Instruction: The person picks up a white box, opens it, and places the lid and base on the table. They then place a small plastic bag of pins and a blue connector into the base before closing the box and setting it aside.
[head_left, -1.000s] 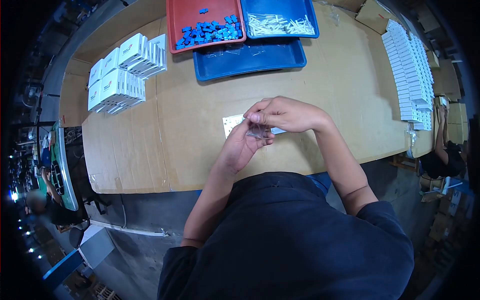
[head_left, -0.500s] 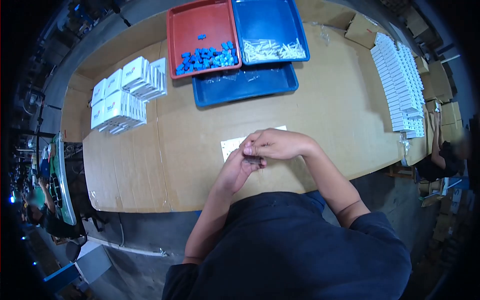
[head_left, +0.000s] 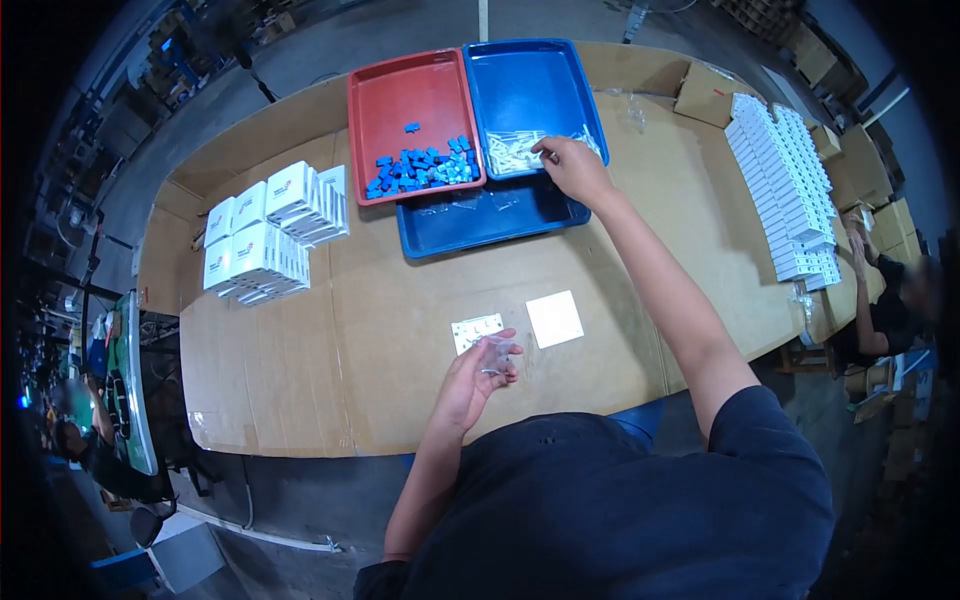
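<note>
My left hand holds a small clear plastic bag near the table's front edge, palm up with fingers curled. Just beyond it lies a white card with small marks, partly covered by the fingers. A plain white square lies to its right. My right hand reaches over the near edge of the upper blue tray, fingertips at the white pieces. Whether those fingers grip a piece is too small to tell.
Blue parts lie in the red tray. A lower blue tray sits nearer. White boxes stand at left, stacked white boxes at right. People sit at both far sides.
My right hand has left my left hand and moved forward to the white pieces. The clear bag and the plain white square now show. The view has shifted, so the trays appear lower.
</note>
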